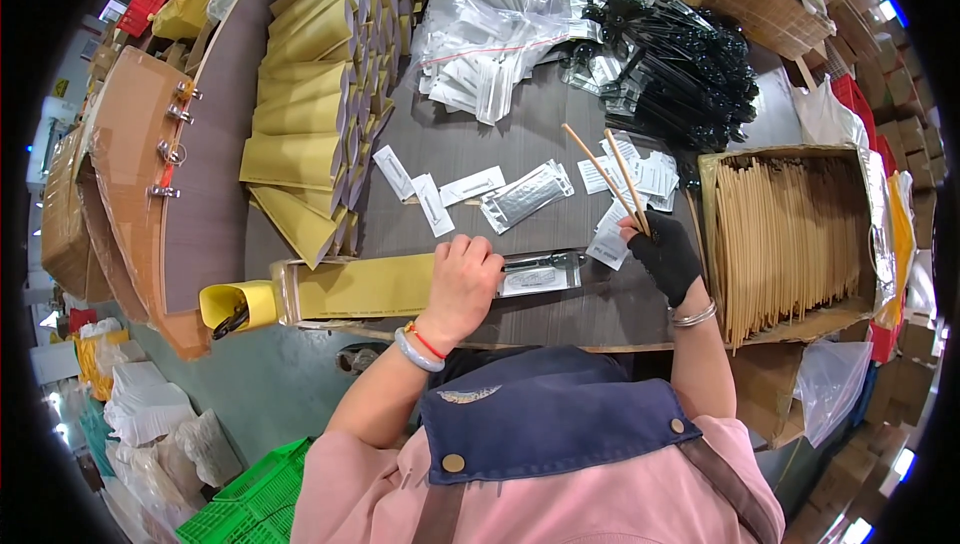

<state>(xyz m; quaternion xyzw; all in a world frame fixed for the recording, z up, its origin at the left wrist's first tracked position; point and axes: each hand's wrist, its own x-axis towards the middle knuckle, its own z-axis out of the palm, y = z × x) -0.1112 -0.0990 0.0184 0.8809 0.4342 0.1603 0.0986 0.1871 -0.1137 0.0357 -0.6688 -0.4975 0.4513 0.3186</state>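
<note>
A dark table spans the view above a green floor. The right hand grips two wooden sticks in its fingers; the left hand bends over a yellow sleeve at the table's near edge, grip indeterminable.

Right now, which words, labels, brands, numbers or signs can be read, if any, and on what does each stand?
None can be read.
Loose white packets: marks too small to read.
Packet beside the left hand: print too small.
Yellow sign, far left: too small.
</note>
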